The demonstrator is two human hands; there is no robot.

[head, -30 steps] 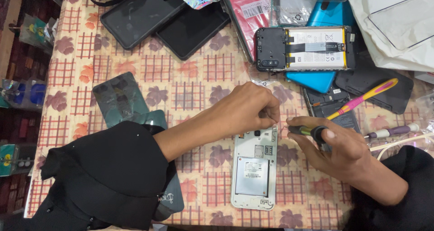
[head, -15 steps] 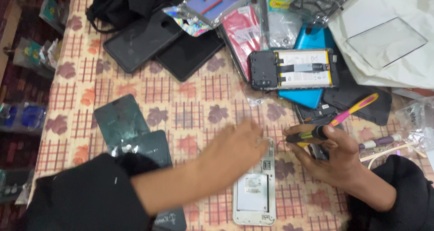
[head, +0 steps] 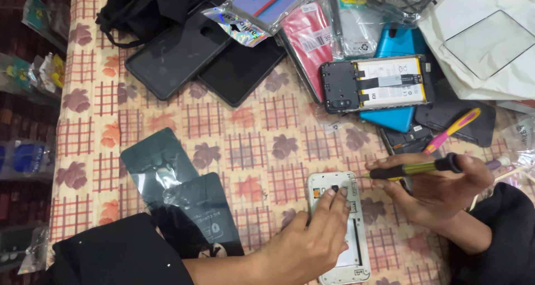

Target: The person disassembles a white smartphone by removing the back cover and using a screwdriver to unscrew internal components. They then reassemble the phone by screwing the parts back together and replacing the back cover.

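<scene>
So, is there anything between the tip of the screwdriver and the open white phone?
Nothing visible. The right hand holds the screwdriver with its tip at the upper right edge of the white phone. The left hand presses the phone's upper part, beside the tip, not across it.

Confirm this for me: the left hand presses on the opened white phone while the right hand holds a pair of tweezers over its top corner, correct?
Not quite. In the head view the right hand holds a screwdriver, not tweezers. The left hand does press on the opened white phone.

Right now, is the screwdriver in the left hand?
No, the right hand holds the screwdriver; the left hand rests on the white phone.
</scene>
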